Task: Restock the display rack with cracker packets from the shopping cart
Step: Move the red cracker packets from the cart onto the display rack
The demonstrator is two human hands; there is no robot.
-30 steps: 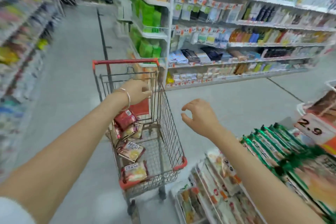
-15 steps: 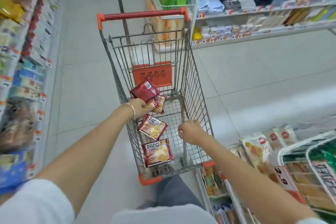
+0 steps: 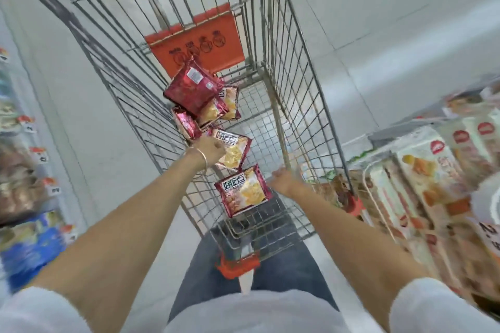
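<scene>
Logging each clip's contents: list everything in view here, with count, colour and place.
shopping cart: one, grey wire, red corner bumpers, centre
sign panel: one, orange, cart's far end
cracker packets: five visible, red, along cart's left side
display rack: one, white wire, right, holding white-and-orange packets
price tag: one, white, rack's lower right
shelves: blurred, mixed colours, left edge
bracelet: one, thin metal, left wrist
left hand: one, at a packet's edge in cart, grip unclear
right hand: one, inside cart near right wall, fingers hidden
</scene>
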